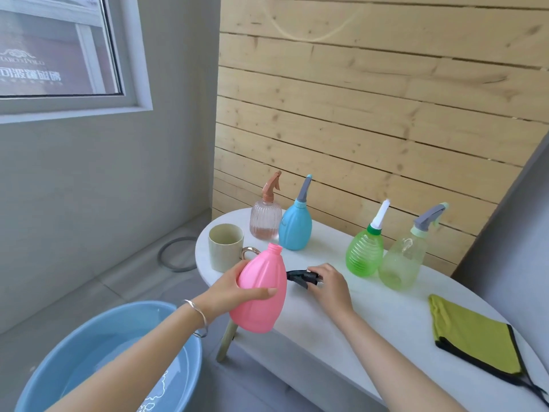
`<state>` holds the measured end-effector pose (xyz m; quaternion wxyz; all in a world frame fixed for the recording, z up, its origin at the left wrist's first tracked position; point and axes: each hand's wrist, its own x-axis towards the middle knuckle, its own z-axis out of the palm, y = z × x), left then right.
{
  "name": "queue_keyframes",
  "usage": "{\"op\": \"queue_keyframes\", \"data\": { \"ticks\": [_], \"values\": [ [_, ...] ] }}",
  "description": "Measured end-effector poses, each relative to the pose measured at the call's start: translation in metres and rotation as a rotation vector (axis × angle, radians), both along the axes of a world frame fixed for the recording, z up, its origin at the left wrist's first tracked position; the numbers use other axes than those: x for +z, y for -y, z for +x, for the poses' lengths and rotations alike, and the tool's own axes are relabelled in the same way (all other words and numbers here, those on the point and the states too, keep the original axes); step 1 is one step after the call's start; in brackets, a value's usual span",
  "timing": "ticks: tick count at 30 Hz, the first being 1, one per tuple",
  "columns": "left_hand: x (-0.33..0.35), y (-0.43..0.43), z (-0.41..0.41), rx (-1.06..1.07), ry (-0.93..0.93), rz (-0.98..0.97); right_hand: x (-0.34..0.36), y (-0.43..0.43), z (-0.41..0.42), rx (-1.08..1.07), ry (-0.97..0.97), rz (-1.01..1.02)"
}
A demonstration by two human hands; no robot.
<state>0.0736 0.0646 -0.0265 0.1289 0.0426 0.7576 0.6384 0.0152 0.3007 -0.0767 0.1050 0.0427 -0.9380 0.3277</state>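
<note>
Pink plastic fills the middle of what we see: the pink bottle (261, 295) sits tilted in the left hand (228, 288), its open neck pointing up and away towards the mug (225, 248). The thumb lies across the front and the fingers wrap behind, so this hand is clamped on the bottle. The bottle is at the left front edge of the white desk (371, 319), its base hanging past the rim. We cannot tell whether it touches the top.

Just beside it, the right hand (329, 285) rests on the desk with its fingers curled round a black sprayer (300, 277), whose tip nearly meets the bottle's side. The 2 hands are near each other but apart.

Behind them stand 4 capped bottles in a loose row: a ribbed bottle (265, 218) touching a blue bottle (295, 230), then a green bottle (364, 254) against a clear bottle (401, 263). A green cloth (472, 334) lies at the right. A blue basin (59, 352) of water sits on the floor below the left arm.
</note>
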Motion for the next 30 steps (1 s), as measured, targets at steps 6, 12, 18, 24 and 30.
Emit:
{"op": "queue_keyframes", "data": {
  "ticks": [6,12,18,24,30],
  "values": [
    [-0.004,0.005,-0.003,0.04,-0.013,-0.009,-0.01,-0.005,0.0,0.076,0.047,0.064],
    [-0.004,0.017,0.0,0.082,-0.019,0.015,0.008,-0.005,0.008,0.066,-0.014,-0.022],
    [-0.006,0.043,0.009,0.109,-0.039,0.013,0.037,0.055,0.004,0.095,0.053,-0.443],
    [-0.009,0.098,0.03,0.2,-0.039,-0.018,0.017,0.11,-0.019,0.039,0.291,-0.528],
    [-0.028,0.17,0.048,0.366,-0.016,-0.042,0.006,0.143,-0.026,0.068,0.165,-0.63]
  ]
}}
